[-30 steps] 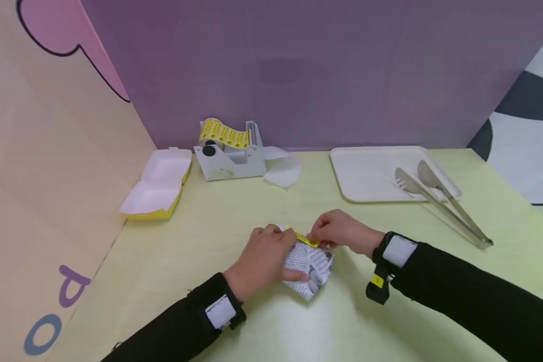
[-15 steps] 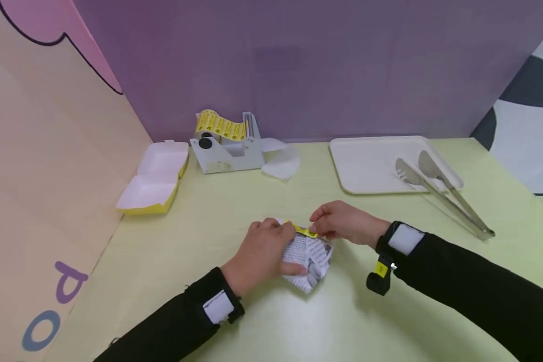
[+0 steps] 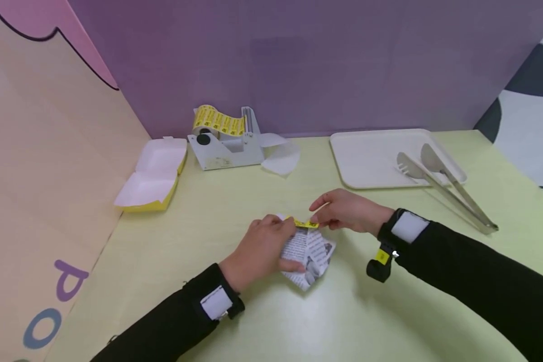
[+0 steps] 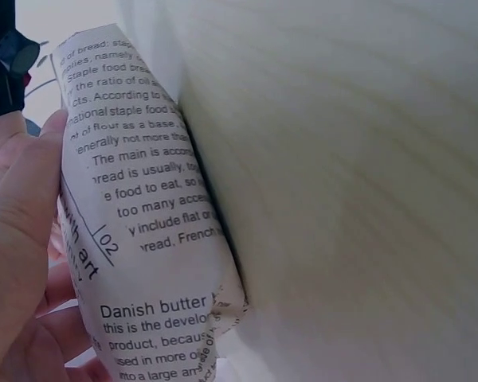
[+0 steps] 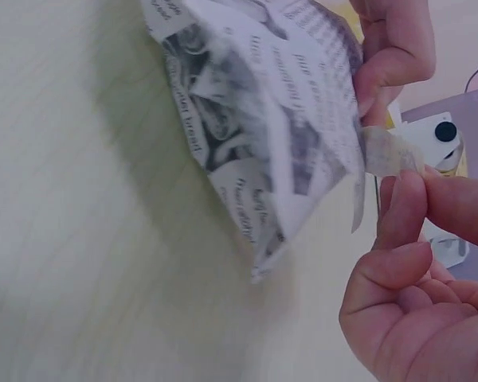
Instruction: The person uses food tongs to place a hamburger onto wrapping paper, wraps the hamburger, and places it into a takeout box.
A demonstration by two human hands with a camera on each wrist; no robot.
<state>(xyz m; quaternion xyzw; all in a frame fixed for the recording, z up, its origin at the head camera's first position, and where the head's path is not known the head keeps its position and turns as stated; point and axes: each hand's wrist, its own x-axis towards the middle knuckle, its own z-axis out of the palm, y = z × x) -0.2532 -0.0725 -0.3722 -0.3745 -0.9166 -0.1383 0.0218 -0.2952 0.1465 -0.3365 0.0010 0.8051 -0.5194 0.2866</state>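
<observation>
Near the middle of the table in the head view is a packet (image 3: 302,261) wrapped in newsprint paper with folded, pointed corners. My left hand (image 3: 259,249) grips its left side, the thumb lying across the printed face. Close up in the left wrist view, the wrapper (image 4: 135,175) bulges with black text; its contents are hidden. A yellow sticker strip (image 3: 305,224) spans the packet's far edge, its left end under my left fingers. My right hand (image 3: 350,210) pinches the strip's right end between thumb and forefinger. In the right wrist view that pale strip end (image 5: 389,151) stands off the paper.
An open yellow box (image 3: 156,168) with white inside stands at the left wall. Behind the packet are a dispenser (image 3: 231,155) with a yellow label roll and loose white backing paper (image 3: 282,158). Metal tongs (image 3: 459,198) lean on a white tray (image 3: 366,161) at the back right.
My right hand has moved slightly away from me with the strip's end, so the strip runs straighter across the far edge. My left hand keeps its grip. The head view has tilted down a little.
</observation>
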